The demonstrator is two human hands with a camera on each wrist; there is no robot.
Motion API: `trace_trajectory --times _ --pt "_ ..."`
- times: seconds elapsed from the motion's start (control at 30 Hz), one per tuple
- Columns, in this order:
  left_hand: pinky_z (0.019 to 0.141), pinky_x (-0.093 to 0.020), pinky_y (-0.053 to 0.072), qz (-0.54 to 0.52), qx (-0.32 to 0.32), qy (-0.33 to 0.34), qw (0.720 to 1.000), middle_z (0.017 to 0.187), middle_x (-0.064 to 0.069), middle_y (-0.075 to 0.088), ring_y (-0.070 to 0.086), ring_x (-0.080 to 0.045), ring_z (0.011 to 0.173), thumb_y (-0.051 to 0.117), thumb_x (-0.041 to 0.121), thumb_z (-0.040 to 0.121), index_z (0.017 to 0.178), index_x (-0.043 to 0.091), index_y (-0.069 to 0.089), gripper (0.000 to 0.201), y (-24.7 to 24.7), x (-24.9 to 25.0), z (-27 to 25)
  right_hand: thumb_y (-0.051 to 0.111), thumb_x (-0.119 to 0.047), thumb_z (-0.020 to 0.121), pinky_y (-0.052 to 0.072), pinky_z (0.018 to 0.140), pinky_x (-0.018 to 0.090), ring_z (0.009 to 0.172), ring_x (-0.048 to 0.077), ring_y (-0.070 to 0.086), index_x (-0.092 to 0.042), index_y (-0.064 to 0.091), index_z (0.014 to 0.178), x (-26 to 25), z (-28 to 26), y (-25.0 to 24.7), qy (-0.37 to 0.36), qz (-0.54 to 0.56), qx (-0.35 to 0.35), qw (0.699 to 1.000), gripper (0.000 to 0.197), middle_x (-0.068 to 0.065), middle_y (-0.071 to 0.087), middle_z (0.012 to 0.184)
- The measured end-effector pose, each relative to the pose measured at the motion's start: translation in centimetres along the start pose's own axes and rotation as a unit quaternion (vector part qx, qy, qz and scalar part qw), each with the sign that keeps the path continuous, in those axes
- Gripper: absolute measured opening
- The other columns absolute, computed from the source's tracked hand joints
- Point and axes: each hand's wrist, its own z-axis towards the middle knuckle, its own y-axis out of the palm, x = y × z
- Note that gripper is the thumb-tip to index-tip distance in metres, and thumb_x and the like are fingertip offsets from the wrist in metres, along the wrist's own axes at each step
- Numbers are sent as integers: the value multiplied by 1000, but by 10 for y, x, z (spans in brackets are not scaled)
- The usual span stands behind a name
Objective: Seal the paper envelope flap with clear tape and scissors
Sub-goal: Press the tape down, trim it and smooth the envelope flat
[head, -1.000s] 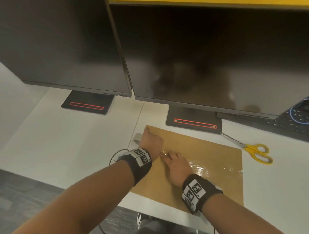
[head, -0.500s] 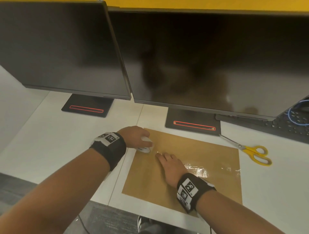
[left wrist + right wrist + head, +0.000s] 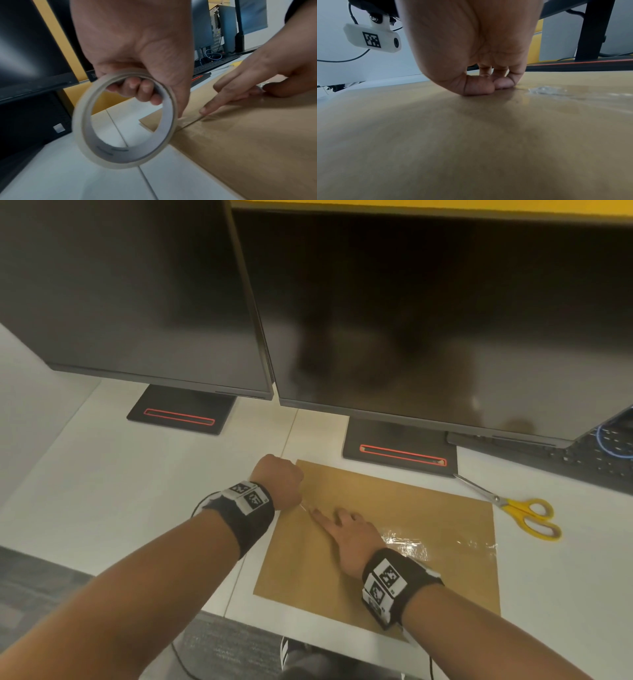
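Two hands are in view: the left hand (image 3: 278, 478) and the right hand (image 3: 349, 534). One brown paper envelope (image 3: 428, 508) lies beneath them both. There is one roll of clear tape (image 3: 125, 120), inside the left hand's grip, and one laid strip of tape (image 3: 442, 542) just right of the right hand. One pair of yellow-handled scissors (image 3: 524, 513) sits well to the right of the right hand. Beyond the hands stand two dark monitors, one (image 3: 130, 292) ahead of the left hand, one (image 3: 445, 320) ahead of the right, each on one black base, so two bases (image 3: 178, 414) (image 3: 400, 446). One keyboard (image 3: 596, 463) lies far right.
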Motion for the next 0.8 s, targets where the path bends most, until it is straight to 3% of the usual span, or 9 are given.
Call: trace_trajectory --times 0.13,0.33,0.43,0.53,0.63,0.73,0.8 --pt "78 -27 36 42 -14 -34 998 96 0 67 63 -18 89 42 16 93 90 17 59 17 -1 18 1 49 1 75 39 102 42 126 33 34 -42 -7 146 1 1 -1 4 1 -9 1000 100 9 21 148" --pt "90 -29 38 83 -16 -37 996 101 -2 66 61 -19 97 45 10 93 103 14 60 18 -1 34 1 50 -1 76 39 103 43 128 33 34 -40 -3 147 -1 3 -2 5 -5 -13 1000 97 11 22 148" --pt "87 -29 38 78 -17 -42 996 102 -2 66 61 -19 96 46 10 93 103 14 59 17 -3 35 0 45 -3 82 32 107 44 132 34 29 -28 3 149 -8 0 0 9 -24 12 1000 83 14 21 148" --pt "86 -30 39 59 -10 -46 997 104 -3 67 62 -20 97 42 9 94 102 14 60 21 -2 34 -3 45 -8 82 30 105 41 125 33 34 -5 28 139 -21 4 -2 -35 -31 55 997 60 15 29 139" --pt "84 -30 39 51 -4 -37 998 104 -1 67 63 -19 96 42 10 94 101 15 61 21 -1 33 -4 55 -8 73 35 93 37 116 29 40 -5 35 132 -29 12 -9 -25 29 61 997 63 12 34 133" --pt "92 -33 37 49 -19 -35 998 101 0 67 62 -19 96 43 25 95 102 14 63 23 -4 26 -4 53 -8 73 35 94 39 117 30 38 -9 32 136 -28 16 -9 -24 29 52 998 67 11 31 138" --pt "108 -44 24 36 -41 -34 998 99 0 67 60 -20 100 35 47 94 102 15 62 42 -9 16 -2 51 -7 74 35 97 40 120 31 36 -10 31 139 -28 17 -7 -19 9 38 999 68 11 26 142"
